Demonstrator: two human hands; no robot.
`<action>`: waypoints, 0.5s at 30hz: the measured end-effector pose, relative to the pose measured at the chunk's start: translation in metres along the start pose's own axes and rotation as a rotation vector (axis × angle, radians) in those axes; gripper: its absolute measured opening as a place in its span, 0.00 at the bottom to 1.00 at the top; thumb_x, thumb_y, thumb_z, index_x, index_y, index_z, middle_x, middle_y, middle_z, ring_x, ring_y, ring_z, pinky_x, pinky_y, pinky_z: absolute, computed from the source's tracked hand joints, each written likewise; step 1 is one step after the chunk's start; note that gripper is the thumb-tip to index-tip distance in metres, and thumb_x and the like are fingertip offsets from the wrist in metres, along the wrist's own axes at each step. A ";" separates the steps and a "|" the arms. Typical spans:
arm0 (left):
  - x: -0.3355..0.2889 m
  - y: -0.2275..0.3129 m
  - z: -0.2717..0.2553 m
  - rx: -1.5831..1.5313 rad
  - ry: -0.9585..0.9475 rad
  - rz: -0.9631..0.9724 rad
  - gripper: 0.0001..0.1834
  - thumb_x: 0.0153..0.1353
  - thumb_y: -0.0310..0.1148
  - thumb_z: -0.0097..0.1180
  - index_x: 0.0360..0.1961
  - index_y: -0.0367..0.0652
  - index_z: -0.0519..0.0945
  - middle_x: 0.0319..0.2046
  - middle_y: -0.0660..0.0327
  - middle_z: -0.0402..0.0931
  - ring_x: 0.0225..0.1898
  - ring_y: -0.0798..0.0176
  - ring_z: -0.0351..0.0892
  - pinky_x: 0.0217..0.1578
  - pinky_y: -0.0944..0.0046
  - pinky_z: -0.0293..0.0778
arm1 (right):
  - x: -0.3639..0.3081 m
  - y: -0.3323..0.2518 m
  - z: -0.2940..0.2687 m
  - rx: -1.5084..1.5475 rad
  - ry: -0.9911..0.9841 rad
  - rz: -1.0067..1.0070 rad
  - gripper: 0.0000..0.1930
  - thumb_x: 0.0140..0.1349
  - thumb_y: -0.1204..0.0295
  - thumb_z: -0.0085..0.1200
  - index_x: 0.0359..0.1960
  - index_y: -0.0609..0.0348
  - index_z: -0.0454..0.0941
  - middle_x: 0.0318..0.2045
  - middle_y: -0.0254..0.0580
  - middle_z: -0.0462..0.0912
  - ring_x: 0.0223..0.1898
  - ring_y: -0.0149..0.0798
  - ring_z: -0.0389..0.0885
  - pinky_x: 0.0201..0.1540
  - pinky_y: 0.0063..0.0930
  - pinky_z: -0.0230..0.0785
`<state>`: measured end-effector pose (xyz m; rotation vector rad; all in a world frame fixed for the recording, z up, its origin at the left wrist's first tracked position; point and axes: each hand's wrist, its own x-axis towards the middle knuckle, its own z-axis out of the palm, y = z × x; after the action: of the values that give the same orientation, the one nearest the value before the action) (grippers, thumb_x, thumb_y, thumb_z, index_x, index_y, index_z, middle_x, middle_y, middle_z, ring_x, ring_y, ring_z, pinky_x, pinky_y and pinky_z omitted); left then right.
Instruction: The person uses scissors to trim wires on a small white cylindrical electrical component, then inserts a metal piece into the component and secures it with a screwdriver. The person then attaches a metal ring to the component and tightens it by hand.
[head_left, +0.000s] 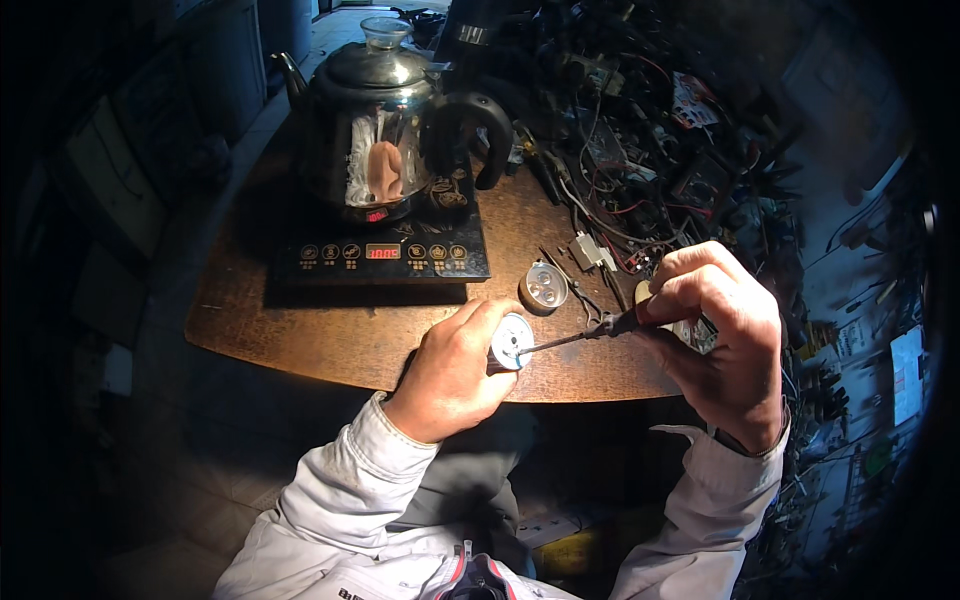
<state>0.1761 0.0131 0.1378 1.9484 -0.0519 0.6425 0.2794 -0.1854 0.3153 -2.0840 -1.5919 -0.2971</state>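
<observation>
Near the front edge of the round brown wooden desk (pixel 300 330), the left hand (pixel 455 375) wraps a closed grip around a small round white-and-silver lamp housing (pixel 512 342), holding it just above the desk edge with its open face turned toward the right. The right hand (pixel 720 340) pinches the dark handle of a slim metal-shafted screwdriver (pixel 585 332) in a tight grip, and the tool's tip sits inside the face of the housing. Just behind the housing, a second round silver lamp module with three small lenses (pixel 544 287) lies flat on the desk. Further back stands a shiny steel kettle with a glass-knobbed lid (pixel 375 130) on a black induction cooker with a red digital display (pixel 385 250). To the right, a tangle of wires and small electronic parts (pixel 640 170) covers the back of the desk.
</observation>
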 end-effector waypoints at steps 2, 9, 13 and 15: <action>0.001 0.001 0.000 0.000 -0.001 0.010 0.30 0.50 0.21 0.72 0.57 0.32 0.80 0.44 0.46 0.84 0.44 0.43 0.89 0.45 0.55 0.82 | -0.004 0.010 0.003 0.113 0.019 0.163 0.18 0.46 0.90 0.72 0.39 0.66 0.82 0.38 0.43 0.84 0.37 0.37 0.91 0.39 0.29 0.82; 0.000 0.000 0.000 0.002 -0.015 -0.004 0.31 0.50 0.21 0.71 0.59 0.31 0.80 0.45 0.45 0.84 0.46 0.42 0.89 0.46 0.54 0.82 | -0.004 0.005 0.009 0.080 0.044 0.102 0.14 0.53 0.83 0.76 0.38 0.64 0.83 0.32 0.40 0.82 0.33 0.37 0.88 0.32 0.28 0.78; 0.001 0.003 0.000 0.012 -0.031 -0.008 0.31 0.51 0.21 0.71 0.59 0.31 0.80 0.45 0.44 0.85 0.46 0.42 0.89 0.47 0.54 0.82 | 0.000 0.002 0.000 -0.061 -0.030 0.087 0.13 0.56 0.77 0.77 0.35 0.62 0.82 0.25 0.38 0.79 0.26 0.39 0.80 0.27 0.31 0.71; 0.001 0.003 0.000 0.009 -0.027 -0.007 0.31 0.51 0.21 0.71 0.59 0.30 0.80 0.46 0.44 0.85 0.46 0.42 0.89 0.47 0.54 0.82 | -0.006 0.006 -0.004 -0.071 -0.106 0.142 0.13 0.57 0.76 0.77 0.34 0.61 0.81 0.25 0.38 0.78 0.25 0.40 0.78 0.26 0.32 0.69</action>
<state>0.1760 0.0120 0.1410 1.9656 -0.0591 0.6134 0.2840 -0.1939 0.3144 -2.2887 -1.5020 -0.1996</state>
